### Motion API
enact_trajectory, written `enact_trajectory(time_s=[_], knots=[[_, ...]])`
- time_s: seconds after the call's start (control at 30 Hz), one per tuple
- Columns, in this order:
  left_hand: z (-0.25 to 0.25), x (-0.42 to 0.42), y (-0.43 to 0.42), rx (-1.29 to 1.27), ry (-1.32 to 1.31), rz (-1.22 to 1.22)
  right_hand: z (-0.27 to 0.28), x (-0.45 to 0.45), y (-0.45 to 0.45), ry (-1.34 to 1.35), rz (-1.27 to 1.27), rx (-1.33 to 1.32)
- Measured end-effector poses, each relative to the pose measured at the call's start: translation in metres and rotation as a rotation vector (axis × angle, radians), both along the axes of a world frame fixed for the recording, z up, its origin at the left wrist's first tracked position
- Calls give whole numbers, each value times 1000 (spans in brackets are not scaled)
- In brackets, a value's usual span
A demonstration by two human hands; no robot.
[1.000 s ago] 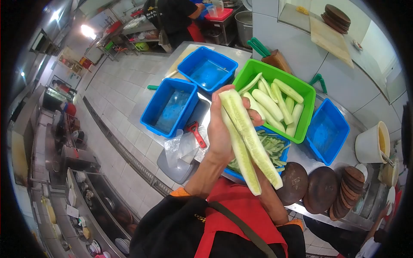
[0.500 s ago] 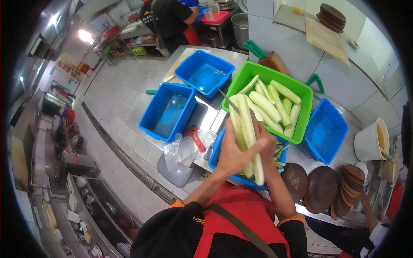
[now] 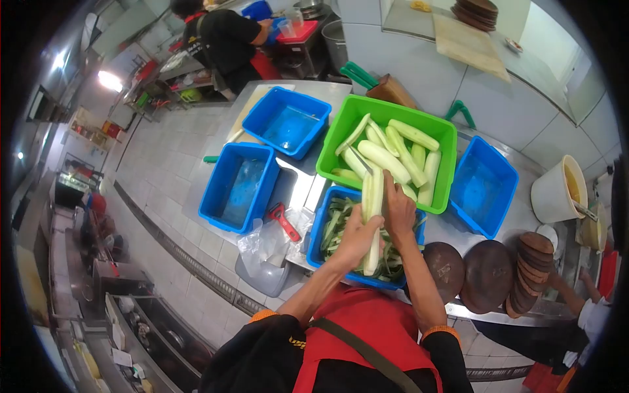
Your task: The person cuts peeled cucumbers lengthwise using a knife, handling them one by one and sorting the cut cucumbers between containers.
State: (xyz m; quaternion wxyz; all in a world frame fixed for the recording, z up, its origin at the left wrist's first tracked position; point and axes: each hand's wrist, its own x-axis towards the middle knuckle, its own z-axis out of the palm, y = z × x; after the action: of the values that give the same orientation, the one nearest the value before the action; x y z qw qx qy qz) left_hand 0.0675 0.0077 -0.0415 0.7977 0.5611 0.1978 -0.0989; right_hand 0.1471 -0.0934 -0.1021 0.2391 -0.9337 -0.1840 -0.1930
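Peeled cucumber halves (image 3: 371,196), pale green and split lengthwise, are held upright above the blue tub (image 3: 316,226) of green peel strips. My left hand (image 3: 357,239) is closed around their lower part, thumb across the front. On the right side of the cucumber, my right hand (image 3: 398,206) is closed on a knife whose handle is hidden; a short piece of its dark blade (image 3: 365,166) shows near the cucumber's far end. Just beyond my hands stands a green tub (image 3: 449,167) holding several peeled cucumbers (image 3: 393,160).
Two blue tubs (image 3: 268,187) sit at left, another blue tub (image 3: 485,187) at right. A red peeler (image 3: 284,223) lies by a plastic bag (image 3: 262,245). Dark round boards (image 3: 488,281) and a white bucket (image 3: 549,193) are at right. A co-worker (image 3: 226,39) stands at the back; another person's arm reaches in at right.
My hands and the cucumber have come down closer to the peel tub. The two halves, spread apart before, now sit closer together. The view has shifted slightly.
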Motion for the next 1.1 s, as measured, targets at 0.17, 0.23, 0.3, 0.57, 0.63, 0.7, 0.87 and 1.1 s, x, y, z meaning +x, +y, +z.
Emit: enact_trajectory(time_s=[0.17,0.23,0.3,0.57,0.63,0.7,0.87,1.1], knots=[[11,15,4,-38,98,-68,-8,14,-8,22,-59,41],[20,12,3,-111,191,-94,-23,32,-17,135,-154,-1],[39,-10,-5,-142,151,-184,-30,42,-33,259,-250,-37],[-44,163,75,629,-154,-167,-23,46,-58,338,-169,542],[-84,206,86,1375,-287,37,-30,44,-56,283,-224,632],[-72,215,77,1738,-535,-123,-42,49,-61,267,-274,754],[-111,225,45,1519,-842,-975,-33,47,-63,282,-264,843],[-108,237,32,1710,-875,-1109,-31,45,-63,233,-287,813]])
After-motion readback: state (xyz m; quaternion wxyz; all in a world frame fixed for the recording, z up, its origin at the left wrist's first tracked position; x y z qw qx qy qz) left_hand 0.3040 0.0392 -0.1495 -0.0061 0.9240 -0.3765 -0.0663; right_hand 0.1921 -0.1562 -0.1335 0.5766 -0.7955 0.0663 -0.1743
